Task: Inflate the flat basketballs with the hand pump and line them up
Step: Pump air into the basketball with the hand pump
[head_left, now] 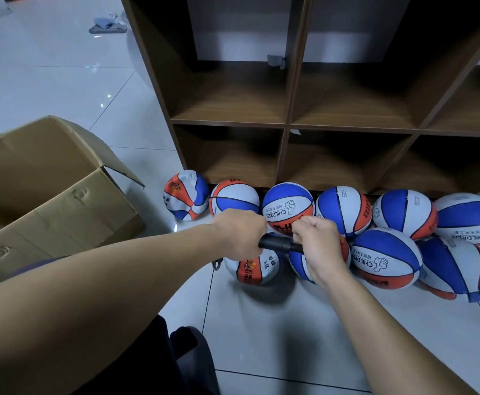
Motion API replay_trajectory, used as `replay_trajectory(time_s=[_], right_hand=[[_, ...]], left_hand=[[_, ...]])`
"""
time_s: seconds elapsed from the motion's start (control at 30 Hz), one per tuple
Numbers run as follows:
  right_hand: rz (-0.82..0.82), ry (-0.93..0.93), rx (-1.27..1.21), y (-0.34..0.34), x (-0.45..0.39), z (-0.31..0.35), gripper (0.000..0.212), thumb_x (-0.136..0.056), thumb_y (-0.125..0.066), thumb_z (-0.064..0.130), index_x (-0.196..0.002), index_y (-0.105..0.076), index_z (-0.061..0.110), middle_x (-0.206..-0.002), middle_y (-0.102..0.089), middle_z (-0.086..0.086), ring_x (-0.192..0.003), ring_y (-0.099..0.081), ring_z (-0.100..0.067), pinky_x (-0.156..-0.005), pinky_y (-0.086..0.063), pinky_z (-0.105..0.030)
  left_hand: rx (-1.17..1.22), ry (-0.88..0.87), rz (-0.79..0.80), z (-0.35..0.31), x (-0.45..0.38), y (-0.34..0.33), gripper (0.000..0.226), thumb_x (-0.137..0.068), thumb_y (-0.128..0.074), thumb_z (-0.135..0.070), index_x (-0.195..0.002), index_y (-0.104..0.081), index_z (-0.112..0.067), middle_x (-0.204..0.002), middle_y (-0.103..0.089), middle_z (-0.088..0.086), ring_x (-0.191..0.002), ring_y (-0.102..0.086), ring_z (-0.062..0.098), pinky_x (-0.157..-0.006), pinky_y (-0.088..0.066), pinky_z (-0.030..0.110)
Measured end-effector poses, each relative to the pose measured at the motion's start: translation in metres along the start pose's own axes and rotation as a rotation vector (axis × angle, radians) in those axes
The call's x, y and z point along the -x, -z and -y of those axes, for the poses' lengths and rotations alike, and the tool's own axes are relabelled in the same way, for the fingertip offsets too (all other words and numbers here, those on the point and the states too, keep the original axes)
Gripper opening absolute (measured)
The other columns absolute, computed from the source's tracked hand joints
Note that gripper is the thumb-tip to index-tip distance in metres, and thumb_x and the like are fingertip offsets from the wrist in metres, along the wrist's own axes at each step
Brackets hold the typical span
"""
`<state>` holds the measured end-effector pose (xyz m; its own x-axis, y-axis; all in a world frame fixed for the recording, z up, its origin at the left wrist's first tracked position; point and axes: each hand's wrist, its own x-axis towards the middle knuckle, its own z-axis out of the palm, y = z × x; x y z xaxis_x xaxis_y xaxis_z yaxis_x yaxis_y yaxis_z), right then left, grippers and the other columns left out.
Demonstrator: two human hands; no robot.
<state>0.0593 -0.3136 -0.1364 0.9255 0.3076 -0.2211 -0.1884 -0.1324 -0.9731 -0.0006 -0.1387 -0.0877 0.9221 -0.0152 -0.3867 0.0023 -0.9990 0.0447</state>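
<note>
A black hand pump (278,244) lies level between my hands, above the floor. My left hand (240,233) grips its barrel end. My right hand (317,246) is curled round the other end; the part it holds is hidden. Several red, white and blue basketballs lie on the floor beneath and beyond. A round row stands against the shelf foot, among them one printed CHILDREN (288,208). The far-left ball (186,195) is dented and flat. Under my hands sit a ball with red print (254,269) and one mostly hidden (300,265). A creased, flat ball (458,269) lies at right.
A brown wooden cubby shelf (287,124) stands behind the balls, its compartments bare apart from scraps of tape. An open cardboard box (50,201) sits on the white tiled floor at left. My dark-clothed knee (193,354) shows at the bottom. Cloths lie on the far floor (107,24).
</note>
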Motion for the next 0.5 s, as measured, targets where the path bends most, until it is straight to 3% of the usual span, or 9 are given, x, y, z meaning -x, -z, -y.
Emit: replay_trajectory(time_s=[0.07, 0.23, 0.4, 0.5], right_hand=[[-0.019, -0.034, -0.026, 0.014, -0.004, -0.003, 0.030, -0.079, -0.056, 0.001, -0.061, -0.033, 0.009, -0.062, -0.023, -0.007, -0.061, -0.023, -0.019, -0.056, -0.022, -0.031], [-0.093, -0.129, -0.126, 0.048, -0.009, -0.004, 0.040, -0.082, -0.054, -0.005, -0.058, -0.033, 0.019, -0.063, -0.022, -0.004, -0.061, -0.022, -0.018, -0.065, -0.015, -0.042], [-0.079, -0.099, -0.088, 0.036, -0.008, 0.002, 0.041, -0.082, -0.054, -0.005, -0.057, -0.030, 0.019, -0.061, -0.022, -0.002, -0.060, -0.021, -0.018, -0.062, -0.016, -0.039], [-0.063, -0.062, -0.059, 0.020, -0.005, 0.007, 0.040, -0.080, -0.056, -0.001, -0.057, -0.030, 0.019, -0.060, -0.022, -0.002, -0.062, -0.020, -0.020, -0.065, -0.014, -0.045]], left_hand=[[-0.022, 0.024, 0.017, 0.011, -0.001, 0.003, 0.014, -0.088, -0.060, -0.028, -0.076, -0.056, -0.024, -0.070, -0.060, -0.002, -0.062, -0.058, 0.023, -0.057, -0.051, 0.034], [-0.047, 0.089, 0.044, 0.039, 0.000, 0.004, 0.018, -0.089, -0.061, -0.032, -0.074, -0.059, -0.022, -0.070, -0.062, 0.000, -0.062, -0.056, 0.023, -0.058, -0.048, 0.034], [-0.049, 0.052, 0.046, 0.038, 0.001, 0.006, 0.019, -0.091, -0.061, -0.030, -0.074, -0.057, -0.023, -0.068, -0.060, 0.000, -0.060, -0.052, 0.021, -0.054, -0.042, 0.031], [-0.045, 0.032, 0.011, 0.034, 0.004, 0.006, 0.022, -0.092, -0.060, -0.030, -0.072, -0.055, -0.022, -0.066, -0.058, 0.000, -0.057, -0.050, 0.020, -0.054, -0.044, 0.031]])
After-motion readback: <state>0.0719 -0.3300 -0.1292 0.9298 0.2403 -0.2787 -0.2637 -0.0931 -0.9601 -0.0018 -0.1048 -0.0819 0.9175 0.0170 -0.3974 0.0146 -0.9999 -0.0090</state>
